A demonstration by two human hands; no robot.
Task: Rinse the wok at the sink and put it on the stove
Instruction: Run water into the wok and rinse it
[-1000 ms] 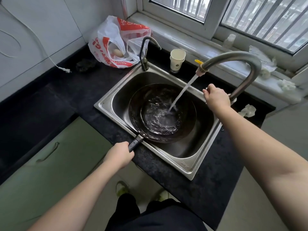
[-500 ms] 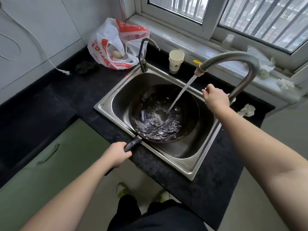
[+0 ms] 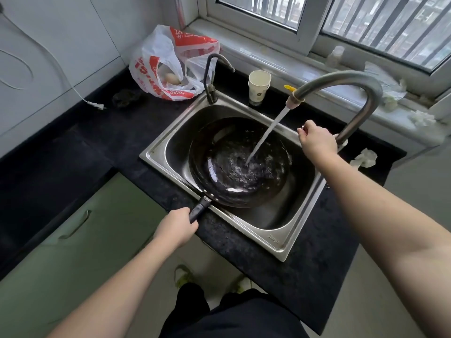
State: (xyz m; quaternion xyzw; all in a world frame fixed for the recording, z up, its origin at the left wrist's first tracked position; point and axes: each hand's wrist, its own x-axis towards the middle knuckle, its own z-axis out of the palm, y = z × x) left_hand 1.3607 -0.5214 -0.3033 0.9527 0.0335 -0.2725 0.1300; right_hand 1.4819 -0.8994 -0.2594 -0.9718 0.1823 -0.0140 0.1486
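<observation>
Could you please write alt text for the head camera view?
A person's left hand holds the handle of a dark wok in a steel sink while tap water runs into it. The right hand rests at the tap's base; a paper cup and plastic bag sit behind.

Sink (image 3: 158, 152) brushed glossy steel; wok (image 3: 219, 191) dark, wet, shiny metal; countertop (image 3: 305, 276) rough speckled black stone; cup (image 3: 259, 86) paper.

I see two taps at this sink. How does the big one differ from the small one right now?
The large faucet is running, its stream falling into the wok; the small tap is dry. The large faucet is a thick grey arch at the sink's right, with the right hand at its base; the small tap is thin, dark, untouched, at the back corner. Both are gooseneck-shaped.
</observation>
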